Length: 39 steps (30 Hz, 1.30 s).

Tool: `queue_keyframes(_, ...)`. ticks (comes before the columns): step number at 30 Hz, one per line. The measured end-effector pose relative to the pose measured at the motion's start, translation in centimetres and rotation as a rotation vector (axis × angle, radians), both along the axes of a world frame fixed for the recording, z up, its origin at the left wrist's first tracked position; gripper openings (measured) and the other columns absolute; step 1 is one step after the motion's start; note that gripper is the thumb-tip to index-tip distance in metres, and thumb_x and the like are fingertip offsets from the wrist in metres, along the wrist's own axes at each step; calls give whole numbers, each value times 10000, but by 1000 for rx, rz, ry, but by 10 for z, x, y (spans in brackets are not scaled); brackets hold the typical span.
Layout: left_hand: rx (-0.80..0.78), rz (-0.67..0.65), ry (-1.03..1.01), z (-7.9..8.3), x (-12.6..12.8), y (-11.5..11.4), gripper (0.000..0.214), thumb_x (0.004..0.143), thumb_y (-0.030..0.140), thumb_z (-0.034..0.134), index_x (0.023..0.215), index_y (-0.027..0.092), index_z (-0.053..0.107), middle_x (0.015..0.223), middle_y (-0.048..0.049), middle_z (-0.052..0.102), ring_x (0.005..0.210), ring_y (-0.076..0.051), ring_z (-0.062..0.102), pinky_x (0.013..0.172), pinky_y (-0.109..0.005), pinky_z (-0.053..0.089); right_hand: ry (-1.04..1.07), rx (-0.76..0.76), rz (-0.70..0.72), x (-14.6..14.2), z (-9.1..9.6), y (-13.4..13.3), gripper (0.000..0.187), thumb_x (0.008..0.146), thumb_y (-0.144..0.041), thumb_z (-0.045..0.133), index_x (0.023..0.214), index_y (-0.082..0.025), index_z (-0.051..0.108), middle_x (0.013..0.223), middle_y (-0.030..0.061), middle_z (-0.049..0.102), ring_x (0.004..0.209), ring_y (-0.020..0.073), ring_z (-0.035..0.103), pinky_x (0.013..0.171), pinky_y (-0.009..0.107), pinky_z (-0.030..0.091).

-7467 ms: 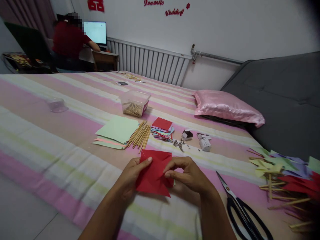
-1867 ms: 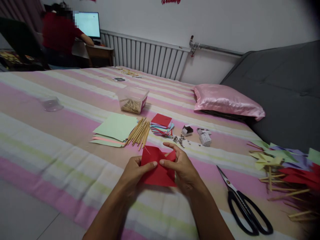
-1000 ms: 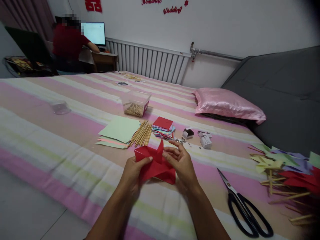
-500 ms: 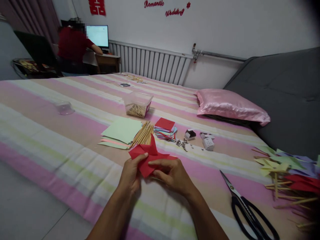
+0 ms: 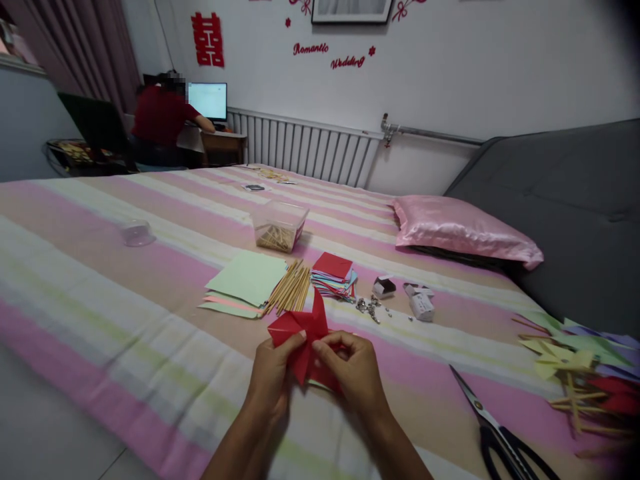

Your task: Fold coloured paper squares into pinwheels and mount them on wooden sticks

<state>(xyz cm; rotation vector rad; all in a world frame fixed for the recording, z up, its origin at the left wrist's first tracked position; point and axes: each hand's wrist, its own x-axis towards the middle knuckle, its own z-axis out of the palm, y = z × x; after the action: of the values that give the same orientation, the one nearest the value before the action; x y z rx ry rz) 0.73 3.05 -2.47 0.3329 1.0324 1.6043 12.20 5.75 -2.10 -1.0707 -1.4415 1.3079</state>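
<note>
The folded red paper (image 5: 305,355) is pinched between the left hand (image 5: 270,373) and right hand (image 5: 353,367), gripped by both.

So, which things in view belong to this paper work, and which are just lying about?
Likely belonging:
red paper
large paper stack
small paper stack
sticks
metal pieces
scissors
pinwheels

Likely lying about:
pink pillow
dark flat item

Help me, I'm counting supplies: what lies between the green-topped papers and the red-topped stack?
A pile of tan sticks, as the head view shows.
</note>
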Motion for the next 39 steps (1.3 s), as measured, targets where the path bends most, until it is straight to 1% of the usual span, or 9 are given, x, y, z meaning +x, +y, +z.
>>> queue_keyframes(8,42,-58,16,-1,4,-1,221,598,232,756,726,72,674,637,-87,694,583,-184,639,609,-288,505,-43,9,-108,3,-9,3,229,672,-359,686,607,-145,635,556,36,636,471,141,573,489,249,445)
queue_keyframes(12,44,-53,55,-1,5,-2,215,594,245,761,708,82,680,612,-65,681,542,-157,613,558,-261,484,-46,57,-126,4,-11,6,199,660,-342,691,601,-153,662,681,69,669,700,208,637,600,280,476)
queue_keyframes(14,46,-48,83,0,6,-2,205,592,247,762,688,86,679,593,-54,674,519,-149,602,538,-255,474,-54,87,-138,5,-11,7,182,649,-325,695,583,-158,667,763,87,679,835,238,629,664,296,477)
queue_keyframes(16,48,-39,93,0,6,-1,203,579,238,768,681,85,682,592,-55,675,521,-152,603,539,-256,473,-61,101,-147,5,-10,8,171,639,-312,701,561,-165,663,776,89,681,885,248,617,702,309,470)
queue_keyframes(22,93,-52,35,-2,10,1,256,562,215,777,765,79,700,646,-88,704,601,-205,650,619,-302,497,-96,120,-161,6,-8,8,155,643,-298,698,546,-183,665,697,72,674,903,257,610,749,334,454)
queue_keyframes(26,73,-37,12,-2,11,0,263,540,238,787,727,77,695,627,-88,700,576,-207,648,604,-312,498,-104,142,-143,7,-8,8,144,643,-294,700,554,-185,667,722,70,673,889,250,611,777,347,449)
queue_keyframes(30,11,2,20,1,11,0,249,521,237,794,681,81,684,609,-72,697,559,-185,643,588,-278,499,-71,140,-144,5,-7,5,193,644,-302,703,549,-174,594,797,75,668,825,223,621,700,307,475)
queue_keyframes(34,32,-21,-42,2,11,0,255,566,225,772,759,88,677,677,-80,712,613,-188,657,607,-268,508,152,56,-149,0,-4,1,314,624,-292,734,722,-205,448,810,21,641,675,153,631,610,255,499)
queue_keyframes(39,31,-24,-81,4,16,-1,245,575,206,766,770,95,667,684,-77,715,630,-195,665,602,-265,512,292,-81,-148,-4,-1,-3,621,619,-299,752,1110,-224,379,702,-6,671,621,173,650,587,280,522)
